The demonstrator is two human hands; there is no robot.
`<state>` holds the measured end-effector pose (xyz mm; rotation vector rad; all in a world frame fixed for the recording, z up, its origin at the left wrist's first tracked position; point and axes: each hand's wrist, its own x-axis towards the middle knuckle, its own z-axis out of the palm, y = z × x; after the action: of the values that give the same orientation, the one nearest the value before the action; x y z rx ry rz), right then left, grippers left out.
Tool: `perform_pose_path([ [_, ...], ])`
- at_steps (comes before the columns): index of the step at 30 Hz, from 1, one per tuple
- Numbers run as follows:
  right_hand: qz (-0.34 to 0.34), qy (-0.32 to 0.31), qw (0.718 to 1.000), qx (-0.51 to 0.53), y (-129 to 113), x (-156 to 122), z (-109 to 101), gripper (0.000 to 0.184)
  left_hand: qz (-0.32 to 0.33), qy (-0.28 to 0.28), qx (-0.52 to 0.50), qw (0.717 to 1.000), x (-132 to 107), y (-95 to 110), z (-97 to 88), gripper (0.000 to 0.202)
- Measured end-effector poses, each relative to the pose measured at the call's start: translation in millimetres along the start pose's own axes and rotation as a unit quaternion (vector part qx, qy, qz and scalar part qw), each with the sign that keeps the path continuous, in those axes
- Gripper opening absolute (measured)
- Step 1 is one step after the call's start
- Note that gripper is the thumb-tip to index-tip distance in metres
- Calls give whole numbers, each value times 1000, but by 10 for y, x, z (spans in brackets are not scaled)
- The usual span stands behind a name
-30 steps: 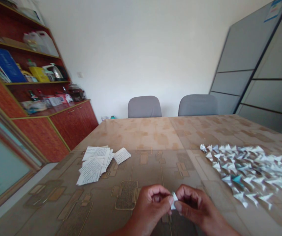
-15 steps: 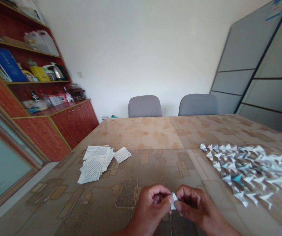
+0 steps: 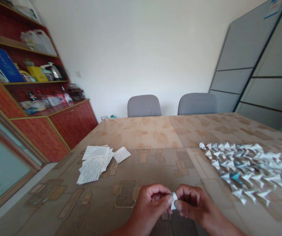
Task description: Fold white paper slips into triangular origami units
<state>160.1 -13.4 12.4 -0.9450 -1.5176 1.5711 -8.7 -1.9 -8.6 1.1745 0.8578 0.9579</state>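
Observation:
A small folded piece of printed paper point(image 3: 173, 201) is pinched between my two hands, low in the view and above the table. My left hand point(image 3: 153, 201) closes thumb and fingers on its left side. From the right, my right hand point(image 3: 196, 206) grips it between thumb and forefinger. The fingertips cover much of the paper, so its full folded shape is hidden. To the left lies a loose stack of flat printed paper pieces point(image 3: 94, 164), with a single piece point(image 3: 121, 154) at its right edge. Several rows of small folded paper cranes point(image 3: 248, 164) stand to the right, one of them teal.
The table point(image 3: 153, 131) has a patterned cover with a seam across it. Two grey chairs point(image 3: 144, 105) stand at its far side. A red-brown cabinet point(image 3: 74, 121) with shelves is on the left, and grey sliding doors point(image 3: 239, 49) are on the right.
My hands keep the same pinch on the folded paper, with hardly any movement. The view has shifted slightly, so the surroundings appear a little further left.

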Motion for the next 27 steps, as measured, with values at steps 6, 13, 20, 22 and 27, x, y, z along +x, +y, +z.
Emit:
perform_pose_path([
  [6,-3,45,999,-30,151,3,23,40,-15,67,52,996,18,-27,55,20],
  [13,7,17,999,-27,143,27,-20,44,-16,21,50,998,-14,89,31,29],
  [20,12,21,999,-21,114,15,31,42,3,31,39,999,-17,-8,-10,33],
  [22,7,18,1000,-14,101,12,32,41,8,20,26,999,-19,-12,-15,33],
  [27,-24,71,997,-12,135,20,-13,41,33,-10,1,999,-27,27,-3,28],
])
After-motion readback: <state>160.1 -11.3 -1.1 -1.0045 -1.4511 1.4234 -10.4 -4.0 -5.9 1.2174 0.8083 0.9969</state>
